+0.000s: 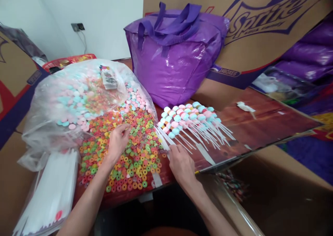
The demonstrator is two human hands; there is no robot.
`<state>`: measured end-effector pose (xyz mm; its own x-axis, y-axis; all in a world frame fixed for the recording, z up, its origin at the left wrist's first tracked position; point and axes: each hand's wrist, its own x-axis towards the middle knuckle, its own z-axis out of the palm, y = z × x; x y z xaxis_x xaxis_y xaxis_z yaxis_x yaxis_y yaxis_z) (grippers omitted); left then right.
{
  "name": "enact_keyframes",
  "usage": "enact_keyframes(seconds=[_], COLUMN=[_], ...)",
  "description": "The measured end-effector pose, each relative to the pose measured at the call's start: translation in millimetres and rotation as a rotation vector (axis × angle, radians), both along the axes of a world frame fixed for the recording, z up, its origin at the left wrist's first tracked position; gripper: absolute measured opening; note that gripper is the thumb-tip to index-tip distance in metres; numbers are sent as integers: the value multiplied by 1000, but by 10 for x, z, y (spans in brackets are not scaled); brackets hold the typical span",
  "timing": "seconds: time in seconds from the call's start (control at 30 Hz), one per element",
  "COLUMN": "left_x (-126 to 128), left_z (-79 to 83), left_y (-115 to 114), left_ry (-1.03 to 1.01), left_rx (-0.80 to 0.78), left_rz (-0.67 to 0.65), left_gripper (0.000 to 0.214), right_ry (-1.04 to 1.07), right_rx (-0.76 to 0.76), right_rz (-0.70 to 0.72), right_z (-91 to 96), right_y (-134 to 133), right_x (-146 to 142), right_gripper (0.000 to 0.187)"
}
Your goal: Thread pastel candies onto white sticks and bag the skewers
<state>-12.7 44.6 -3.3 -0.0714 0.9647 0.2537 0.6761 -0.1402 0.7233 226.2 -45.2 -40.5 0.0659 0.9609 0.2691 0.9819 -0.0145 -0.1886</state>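
My left hand (120, 140) is over a spread of colourful ring candies (142, 153), its fingertips pinched together. Whatever lies between those fingertips is too small to make out. My right hand (182, 162) is closed on the lower ends of some white sticks (161, 136) at the right edge of the ring candies. Just beyond it lies a stacked pile of candy skewers (187, 117), pink and pale blue pieces threaded on white sticks that point toward me.
A clear plastic bag (49, 104) with pastel candies lies behind the rings. At the left is a pack of white sticks (52, 187). A purple bag (174, 66) stands at the back against a large cardboard box (260, 52). Crumpled white tissue (245, 107) lies at right.
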Motion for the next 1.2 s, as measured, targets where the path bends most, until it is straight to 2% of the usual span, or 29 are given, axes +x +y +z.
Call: enact_keyframes(seconds=[0.1,0.23,0.4,0.67,0.87,1.07,1.2], left_x=[-16,81,300,431,450,493,608], left_z=[53,95,113,165,208,190,134], left_y=[399,887,1232,1354,1440,1417,1404], left_ry=[253,493,629,782,797,761,738], left_rx=[-12,-50,-110,-268,-281,-230,-182], left_rz=[14,20,-50,-84,-100,18,116], left_gripper=[28,36,35,35,25,33,37], right_ry=[49,112,127,104,120,154,167], right_rx=[-8,111,233,266,265,276,282], right_rz=[4,21,56,66,59,82,75], right_z=[-2,-63,-93,-51,-32,-12,-8], right_y=[25,17,17,25,29,38,39], right_x=[38,53,51,51,52,59,59], right_gripper=[18,27,35,42,42,42,42])
